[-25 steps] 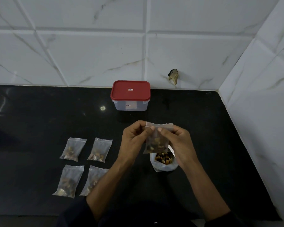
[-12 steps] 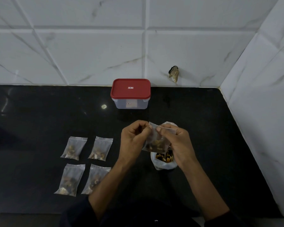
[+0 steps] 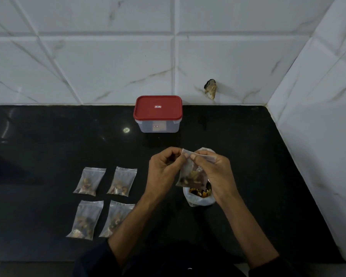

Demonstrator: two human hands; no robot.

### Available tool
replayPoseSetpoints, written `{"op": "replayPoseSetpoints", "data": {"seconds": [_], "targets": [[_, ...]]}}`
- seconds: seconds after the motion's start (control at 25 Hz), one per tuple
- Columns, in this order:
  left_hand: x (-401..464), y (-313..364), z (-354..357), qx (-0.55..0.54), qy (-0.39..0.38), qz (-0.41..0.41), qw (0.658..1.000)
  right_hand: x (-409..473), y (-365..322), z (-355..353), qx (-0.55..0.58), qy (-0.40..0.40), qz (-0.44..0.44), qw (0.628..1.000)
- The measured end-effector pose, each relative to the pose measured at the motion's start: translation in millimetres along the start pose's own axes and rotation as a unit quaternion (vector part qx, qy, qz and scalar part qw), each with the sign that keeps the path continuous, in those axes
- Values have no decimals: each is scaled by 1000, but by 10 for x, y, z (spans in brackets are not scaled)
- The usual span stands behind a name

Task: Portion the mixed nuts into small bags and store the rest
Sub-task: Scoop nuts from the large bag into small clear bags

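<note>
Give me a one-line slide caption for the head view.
Both hands, left hand and right hand, pinch the top of a fifth small nut bag over the open bulk bag; four filled bags lie alongside.

1. Black polished countertop [image 3: 48,140], glossy. Serves as landmark for all below.
2. White marble-look tiled wall [image 3: 100,62] rises from countertop's far edge. Grey and tan veining, wide recessed grout lines.
3. Second tiled wall [image 3: 320,108] meets it at countertop's far right corner, running along the right edge.
4. Chipped hole [image 3: 210,90] in back wall, just above countertop, near that corner.
5. Small light reflection [image 3: 126,130] on countertop, toward its back. Lighting dim overall.
</note>
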State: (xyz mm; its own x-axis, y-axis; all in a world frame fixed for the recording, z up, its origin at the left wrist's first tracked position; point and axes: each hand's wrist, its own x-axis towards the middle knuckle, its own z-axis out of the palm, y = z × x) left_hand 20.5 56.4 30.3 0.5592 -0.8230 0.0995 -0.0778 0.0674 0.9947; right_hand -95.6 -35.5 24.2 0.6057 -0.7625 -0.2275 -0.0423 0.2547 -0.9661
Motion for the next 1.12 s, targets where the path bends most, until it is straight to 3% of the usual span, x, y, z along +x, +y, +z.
{"op": "replayPoseSetpoints", "data": {"seconds": [0.4,0.6,0.76,1.12], "targets": [[2,-43,-35,-16,5,-8,1000,-28,39,-2,-31,46,-41,998],[-15,-51,-15,-28,-20,-12,999,-58,38,10,-47,34,-29,998],[-2,-54,-13,1,6,3,1000,-60,63,9,-32,26,-12,999],[-35,-52,-3,-43,-4,-30,999,-32,144,-35,-61,48,-51,996]]}}
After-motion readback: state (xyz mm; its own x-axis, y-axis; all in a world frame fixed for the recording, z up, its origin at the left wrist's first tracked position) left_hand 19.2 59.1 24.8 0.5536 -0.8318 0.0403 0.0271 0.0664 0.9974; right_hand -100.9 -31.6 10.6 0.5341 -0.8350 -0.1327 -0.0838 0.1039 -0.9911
